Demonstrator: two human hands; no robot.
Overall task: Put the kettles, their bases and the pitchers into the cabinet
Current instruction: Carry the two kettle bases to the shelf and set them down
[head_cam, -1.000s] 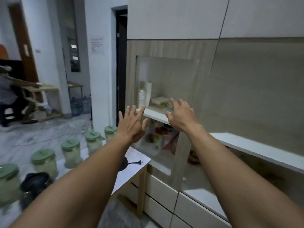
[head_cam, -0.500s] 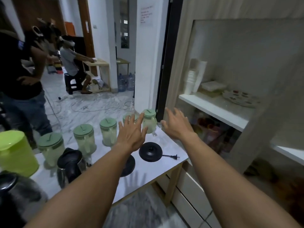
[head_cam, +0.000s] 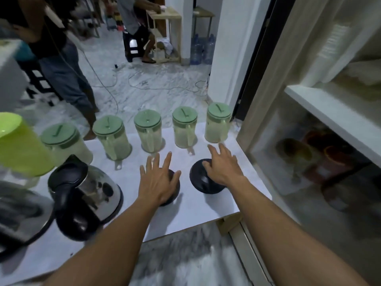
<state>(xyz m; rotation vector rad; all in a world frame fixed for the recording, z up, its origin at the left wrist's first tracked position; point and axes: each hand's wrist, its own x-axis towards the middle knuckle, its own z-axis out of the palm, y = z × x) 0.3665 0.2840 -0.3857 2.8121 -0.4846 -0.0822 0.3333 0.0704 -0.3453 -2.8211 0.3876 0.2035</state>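
Hovering spread-fingered, gripping nothing, left hand (head_cam: pixel 158 182) and right hand (head_cam: pixel 221 167) cover two bases (head_cam: pixel 198 183) near the table's (head_cam: pixel 206 209) right edge; pitchers (head_cam: pixel 148 131) along its far edge and kettle (head_cam: pixel 86 190) apparently await the cabinet (head_cam: pixel 329 112).

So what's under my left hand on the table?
A round black kettle base. The left hand covers most of it; only its right and near edges show.

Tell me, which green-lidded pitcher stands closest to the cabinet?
The rightmost pitcher: it alone ends the row beside the cabinet, just beyond the right hand.
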